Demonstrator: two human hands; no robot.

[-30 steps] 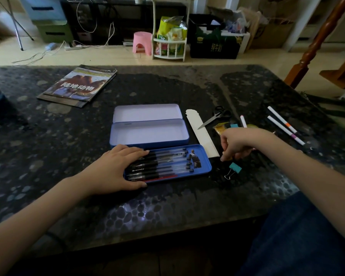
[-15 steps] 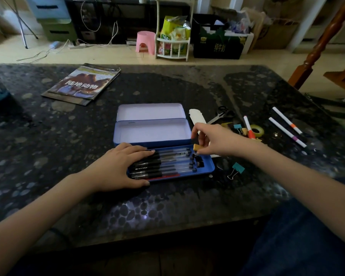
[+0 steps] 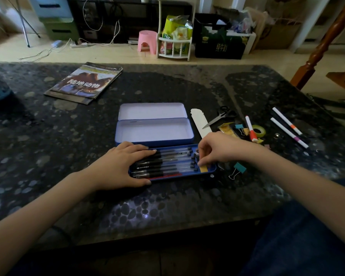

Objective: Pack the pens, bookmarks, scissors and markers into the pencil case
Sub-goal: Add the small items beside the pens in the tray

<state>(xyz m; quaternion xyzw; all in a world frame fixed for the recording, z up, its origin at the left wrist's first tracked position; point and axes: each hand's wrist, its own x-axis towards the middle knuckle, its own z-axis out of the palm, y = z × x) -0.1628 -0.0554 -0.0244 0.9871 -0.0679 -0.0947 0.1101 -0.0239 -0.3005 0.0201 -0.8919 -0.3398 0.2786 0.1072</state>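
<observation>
The blue tin pencil case lies open, its lid flat behind it. In front sits its blue inner tray filled with several black pens. My left hand rests flat on the tray's left end. My right hand pinches a small yellow clip at the tray's right end. To the right lie a white bookmark, scissors, an orange-capped marker and two white markers.
A teal binder clip lies just right of the tray. A tape roll, another clip and a yellow packet are scattered near the markers. A book lies at the far left of the dark stone table.
My right hand came from the clips on the right to the tray's right end, carrying a small yellow clip down into it. My left hand stayed on the tray.
</observation>
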